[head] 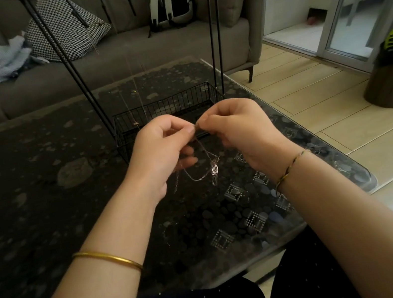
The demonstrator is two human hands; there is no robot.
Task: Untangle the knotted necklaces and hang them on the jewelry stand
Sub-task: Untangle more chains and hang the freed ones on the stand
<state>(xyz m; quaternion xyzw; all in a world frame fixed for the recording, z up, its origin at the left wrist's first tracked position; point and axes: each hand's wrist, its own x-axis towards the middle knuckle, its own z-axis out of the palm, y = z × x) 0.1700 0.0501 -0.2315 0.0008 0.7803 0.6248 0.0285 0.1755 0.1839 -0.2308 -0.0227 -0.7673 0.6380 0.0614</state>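
While thin chains (129, 102) seem already hung on the stand (169, 106) beyond, left hand (162, 152) and right hand (237, 131) both pinch one necklace (206, 168), its knot dangling just below, still unhung.

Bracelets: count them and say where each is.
2. A gold bangle on the left forearm; a braided band on the right wrist. None seems hidden.

1. The necklace (214, 169) is made of thin, shiny metal.
2. The stand (162, 110) is formed of matt black wire.
3. The table (42, 202) is topped with glossy glass.
4. The far sofa (122, 62) is covered in matt cloth.
5. The floor (339, 102) is laid with smooth tiles.
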